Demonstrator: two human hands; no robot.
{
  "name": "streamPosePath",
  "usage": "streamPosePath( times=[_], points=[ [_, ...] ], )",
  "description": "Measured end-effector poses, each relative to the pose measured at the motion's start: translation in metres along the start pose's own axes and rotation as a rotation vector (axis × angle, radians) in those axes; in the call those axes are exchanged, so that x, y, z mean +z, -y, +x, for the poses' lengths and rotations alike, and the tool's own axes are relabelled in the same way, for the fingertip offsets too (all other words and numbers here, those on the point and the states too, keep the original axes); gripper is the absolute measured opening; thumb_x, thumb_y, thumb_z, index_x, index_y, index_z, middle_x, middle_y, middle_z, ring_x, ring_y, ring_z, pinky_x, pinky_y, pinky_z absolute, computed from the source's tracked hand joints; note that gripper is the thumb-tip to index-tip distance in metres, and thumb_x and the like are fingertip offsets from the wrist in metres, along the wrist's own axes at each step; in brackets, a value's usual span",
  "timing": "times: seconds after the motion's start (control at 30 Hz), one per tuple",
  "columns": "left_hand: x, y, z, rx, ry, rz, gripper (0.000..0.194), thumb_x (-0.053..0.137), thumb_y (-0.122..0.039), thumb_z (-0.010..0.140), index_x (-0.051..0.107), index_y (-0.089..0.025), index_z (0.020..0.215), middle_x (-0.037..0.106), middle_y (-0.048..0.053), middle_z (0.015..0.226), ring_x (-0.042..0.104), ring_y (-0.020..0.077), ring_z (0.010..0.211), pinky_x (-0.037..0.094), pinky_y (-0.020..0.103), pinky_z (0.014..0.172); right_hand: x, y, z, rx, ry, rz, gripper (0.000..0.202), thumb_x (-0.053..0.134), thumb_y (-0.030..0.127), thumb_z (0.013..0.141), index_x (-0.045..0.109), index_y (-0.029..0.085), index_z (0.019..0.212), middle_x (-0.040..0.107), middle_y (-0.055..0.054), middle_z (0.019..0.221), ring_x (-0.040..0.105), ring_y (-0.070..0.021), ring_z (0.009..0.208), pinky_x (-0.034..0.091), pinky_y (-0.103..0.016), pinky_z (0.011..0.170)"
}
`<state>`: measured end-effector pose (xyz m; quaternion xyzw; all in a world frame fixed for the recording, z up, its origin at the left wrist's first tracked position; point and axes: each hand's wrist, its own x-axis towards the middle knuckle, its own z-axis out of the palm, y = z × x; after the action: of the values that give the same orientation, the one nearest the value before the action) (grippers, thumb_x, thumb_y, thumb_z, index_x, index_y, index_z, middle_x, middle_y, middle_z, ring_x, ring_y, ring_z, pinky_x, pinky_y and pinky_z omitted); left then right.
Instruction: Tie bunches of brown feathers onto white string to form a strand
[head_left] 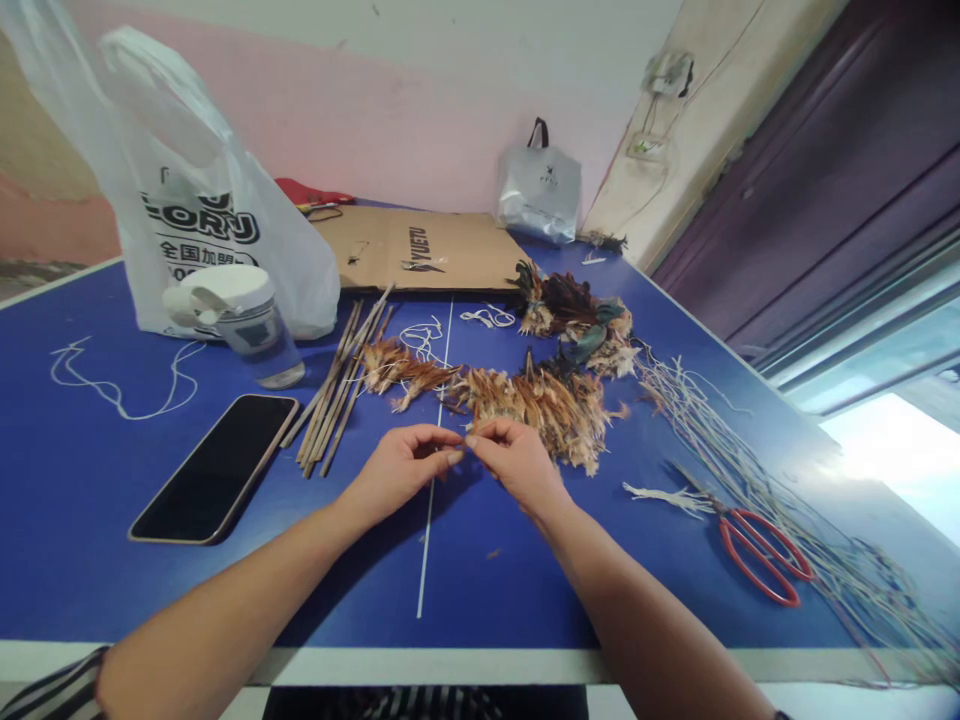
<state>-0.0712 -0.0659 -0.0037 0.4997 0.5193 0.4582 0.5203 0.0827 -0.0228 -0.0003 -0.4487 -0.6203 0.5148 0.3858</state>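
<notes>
My left hand (pixel 401 470) and my right hand (pixel 521 465) meet fingertip to fingertip above the blue table (pixel 510 600). Both are closed in a pinch. What lies between the fingers is too small to make out; a hint of brown shows below the left fingers. Just beyond the hands is a row of brown and tan feathers (pixel 547 410). A smaller bunch of reddish-brown feathers (pixel 390 365) extends to the left, with white string (pixel 422 338) behind it. Darker feathers (pixel 566 305) are heaped farther back on the right.
Thin sticks (pixel 337 390), a phone (pixel 217 465), a lidded cup (pixel 259 325) and a white plastic bag (pixel 217 190) are on the left. Red-handled scissors (pixel 761 550) rest beside long cords (pixel 750 470) at right. Flat cardboard (pixel 465 245) and a silver bag (pixel 540 190) sit behind.
</notes>
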Motion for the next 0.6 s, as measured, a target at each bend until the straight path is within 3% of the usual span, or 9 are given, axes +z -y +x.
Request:
streamPosePath(
  times=[0.1,0.17,0.3,0.43,0.6],
  points=[
    [0.000,0.002,0.001,0.016,0.016,-0.007,0.025,0.071,-0.027,0.062,0.066,-0.013,0.083,0.063,-0.001,0.065,0.052,0.0092,0.055,0.041,0.021,0.056,0.002,0.001,-0.002,-0.162,0.002,-0.155,0.012,0.062,0.022,0.066,0.056,0.015,0.057,0.059,-0.001,0.068,0.053,-0.0122,0.067,0.040,-0.024,0.063],
    [-0.001,0.002,0.001,0.004,0.023,0.026,0.020,0.071,-0.027,0.062,0.067,-0.013,0.075,0.061,-0.001,0.059,0.050,0.0083,0.052,0.039,0.021,0.053,0.002,0.002,-0.004,-0.194,0.022,-0.204,0.013,0.062,0.022,0.067,0.057,0.016,0.057,0.059,-0.002,0.068,0.053,-0.0127,0.069,0.040,-0.024,0.063],
    [-0.005,0.001,0.001,-0.088,0.041,-0.065,0.017,0.070,-0.029,0.064,0.065,-0.013,0.066,0.060,-0.001,0.056,0.046,0.0058,0.046,0.035,0.018,0.046,-0.001,0.007,-0.004,-0.101,0.121,-0.139,0.020,0.058,0.031,0.073,0.063,0.015,0.065,0.057,0.000,0.061,0.051,-0.0105,0.059,0.039,-0.023,0.057],
    [-0.009,0.001,0.002,-0.218,0.094,-0.404,0.015,0.071,-0.026,0.066,0.064,-0.013,0.071,0.064,0.002,0.070,0.053,0.0060,0.053,0.037,0.016,0.047,-0.007,0.009,-0.004,-0.013,0.074,-0.051,0.025,0.058,0.036,0.074,0.065,0.014,0.083,0.055,0.002,0.057,0.046,-0.0086,0.049,0.037,-0.022,0.050],
    [-0.013,0.004,0.004,-0.265,0.112,-0.613,0.011,0.070,-0.020,0.068,0.066,-0.012,0.075,0.063,0.003,0.072,0.056,0.0071,0.059,0.041,0.016,0.049,-0.005,0.009,-0.008,-0.321,0.053,-0.190,0.014,0.065,0.029,0.071,0.064,0.016,0.075,0.060,-0.003,0.078,0.050,-0.0099,0.062,0.041,-0.023,0.057]
  ],
)
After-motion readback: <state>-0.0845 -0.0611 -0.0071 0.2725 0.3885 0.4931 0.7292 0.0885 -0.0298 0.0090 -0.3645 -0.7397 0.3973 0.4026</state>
